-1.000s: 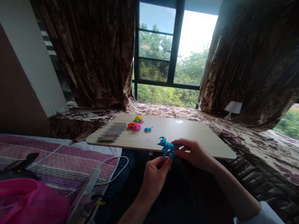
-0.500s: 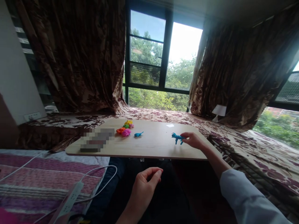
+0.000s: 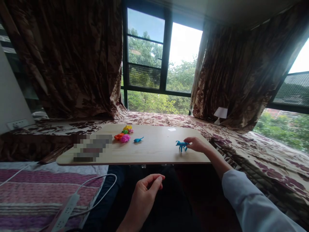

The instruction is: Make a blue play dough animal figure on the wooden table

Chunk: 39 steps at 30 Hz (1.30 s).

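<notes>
My right hand (image 3: pixel 196 144) pinches the rear end of a blue clay animal figure (image 3: pixel 181 145), over the right part of the light wooden table (image 3: pixel 156 151). The figure is upright with its legs down; whether the feet touch the tabletop I cannot tell. My left hand (image 3: pixel 147 190) is raised over my lap, in front of the table edge, with thumb and fingertips pressed together. Anything between those fingertips is too small to make out. A small blue clay lump (image 3: pixel 138 140) with a thin tail lies mid-table.
Yellow clay (image 3: pixel 127 128), green clay (image 3: pixel 125 131), orange clay (image 3: pixel 118 137) and pink clay (image 3: pixel 125 138) lie clustered at the table's left. A blurred-out object (image 3: pixel 93 148) is beside them. A power strip (image 3: pixel 65 209) with a white cable rests on the striped bedding. A lamp (image 3: pixel 220 113) stands back right.
The view has swung slightly to the right. My right hand has shifted the blue animal figure a little lower and turned it slightly. My left hand keeps its pinched pose.
</notes>
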Motion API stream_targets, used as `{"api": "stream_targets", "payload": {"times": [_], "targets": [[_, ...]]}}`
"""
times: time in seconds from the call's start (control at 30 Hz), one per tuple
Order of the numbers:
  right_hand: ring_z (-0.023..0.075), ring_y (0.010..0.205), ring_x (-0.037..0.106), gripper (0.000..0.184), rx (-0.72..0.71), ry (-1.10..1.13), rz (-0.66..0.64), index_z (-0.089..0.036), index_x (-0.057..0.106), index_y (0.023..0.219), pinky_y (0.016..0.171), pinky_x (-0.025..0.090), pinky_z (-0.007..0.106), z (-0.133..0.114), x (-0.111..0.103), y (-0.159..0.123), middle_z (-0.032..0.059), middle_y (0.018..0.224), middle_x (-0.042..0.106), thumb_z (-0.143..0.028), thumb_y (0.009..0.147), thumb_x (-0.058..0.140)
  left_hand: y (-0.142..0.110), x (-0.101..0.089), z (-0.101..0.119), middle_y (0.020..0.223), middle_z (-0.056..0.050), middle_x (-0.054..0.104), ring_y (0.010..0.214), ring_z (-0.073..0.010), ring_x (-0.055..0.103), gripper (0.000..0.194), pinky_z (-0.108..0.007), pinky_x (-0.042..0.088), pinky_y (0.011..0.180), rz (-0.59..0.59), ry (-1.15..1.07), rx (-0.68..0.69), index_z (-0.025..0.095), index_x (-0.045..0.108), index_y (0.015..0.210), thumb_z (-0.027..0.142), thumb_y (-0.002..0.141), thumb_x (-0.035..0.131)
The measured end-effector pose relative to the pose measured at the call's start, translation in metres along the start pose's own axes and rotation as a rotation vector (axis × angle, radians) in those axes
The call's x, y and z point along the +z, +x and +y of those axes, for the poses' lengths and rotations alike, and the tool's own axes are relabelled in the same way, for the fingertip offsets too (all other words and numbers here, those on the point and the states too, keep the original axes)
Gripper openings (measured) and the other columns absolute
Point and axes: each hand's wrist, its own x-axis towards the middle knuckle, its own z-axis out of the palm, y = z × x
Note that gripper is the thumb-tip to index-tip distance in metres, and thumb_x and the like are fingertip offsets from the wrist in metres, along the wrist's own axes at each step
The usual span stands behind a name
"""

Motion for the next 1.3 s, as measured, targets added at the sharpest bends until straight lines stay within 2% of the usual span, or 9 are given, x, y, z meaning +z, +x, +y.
{"api": "stream_targets", "payload": {"times": [0.23,0.4,0.5,0.63,0.73,0.87,1.07,1.17,1.3], "targets": [[0.0191,0.081,0.063,0.034,-0.009,-0.028,-0.037,-0.021,0.067,0.100,0.074,0.048,0.026,-0.001,-0.002,-0.003,0.0034,0.090,0.069,-0.015,0.067,0.059,0.001,0.000,0.001,0.065,0.000,0.062,0.071,-0.0176,0.057,0.031,-0.027,0.041,0.070,0.006,-0.013,0.007,0.020,0.070,0.094,0.040,0.078,0.053],[0.0210,0.088,0.060,0.038,-0.003,-0.075,0.019,-0.020,0.065,0.104,0.080,0.045,0.029,-0.004,-0.001,-0.003,0.0061,0.099,0.066,-0.017,0.066,0.062,0.001,-0.001,0.000,0.065,0.000,0.061,0.071,-0.0172,0.056,0.032,-0.026,0.041,0.069,0.001,0.004,-0.009,0.020,0.070,0.094,0.041,0.078,0.052],[0.0229,0.094,0.057,0.037,-0.023,-0.089,0.054,-0.021,0.067,0.100,0.086,0.042,0.032,-0.009,0.001,-0.004,0.0074,0.104,0.063,-0.016,0.064,0.064,0.001,-0.001,-0.002,0.065,0.001,0.060,0.071,-0.0168,0.056,0.032,-0.025,0.041,0.069,0.000,0.004,-0.015,0.021,0.070,0.094,0.042,0.078,0.052],[0.0251,0.096,0.055,0.028,-0.055,-0.057,0.069,-0.020,0.070,0.090,0.088,0.040,0.036,-0.019,0.001,-0.004,0.0083,0.099,0.064,-0.012,0.065,0.062,0.001,-0.002,-0.005,0.065,0.001,0.059,0.072,-0.0163,0.055,0.033,-0.025,0.040,0.068,0.003,0.001,-0.026,0.022,0.070,0.095,0.043,0.079,0.051],[0.0215,0.090,0.058,0.027,-0.108,0.033,0.030,-0.020,0.069,0.095,0.081,0.045,0.033,-0.029,-0.006,-0.007,0.0069,0.095,0.065,-0.014,0.071,0.058,0.001,-0.003,-0.006,0.066,0.002,0.060,0.072,-0.0161,0.056,0.033,-0.025,0.040,0.070,0.002,-0.009,-0.036,0.022,0.069,0.095,0.044,0.079,0.051],[0.0183,0.087,0.060,0.028,-0.194,0.186,-0.083,-0.020,0.066,0.103,0.068,0.050,0.026,-0.049,-0.017,-0.016,0.0055,0.098,0.065,-0.025,0.077,0.058,0.001,-0.002,-0.006,0.066,0.001,0.060,0.072,-0.0163,0.055,0.032,-0.025,0.040,0.068,-0.001,-0.017,-0.042,0.021,0.070,0.095,0.043,0.078,0.053],[0.0188,0.085,0.061,0.034,-0.255,0.306,-0.145,-0.017,0.064,0.107,0.067,0.052,0.027,-0.070,-0.017,-0.025,0.0080,0.099,0.066,-0.034,0.079,0.058,0.002,-0.002,-0.006,0.068,0.001,0.062,0.073,-0.0162,0.056,0.033,-0.025,0.041,0.071,0.017,-0.025,-0.041,0.022,0.069,0.098,0.043,0.077,0.054],[0.0179,0.081,0.062,0.032,-0.252,0.300,-0.125,-0.016,0.064,0.106,0.066,0.052,0.027,-0.068,-0.011,-0.020,0.0080,0.099,0.066,-0.031,0.079,0.058,0.001,-0.001,-0.006,0.068,0.001,0.063,0.073,-0.0166,0.057,0.032,-0.025,0.041,0.071,0.021,-0.019,-0.035,0.022,0.069,0.097,0.042,0.077,0.054],[0.0183,0.082,0.063,0.026,-0.211,0.213,-0.027,-0.015,0.066,0.100,0.066,0.051,0.026,-0.051,-0.001,0.002,0.0079,0.097,0.067,-0.017,0.076,0.055,0.001,0.000,-0.006,0.067,0.000,0.063,0.071,-0.0167,0.057,0.031,-0.025,0.042,0.070,0.015,-0.018,-0.033,0.022,0.070,0.095,0.041,0.077,0.054]]}}
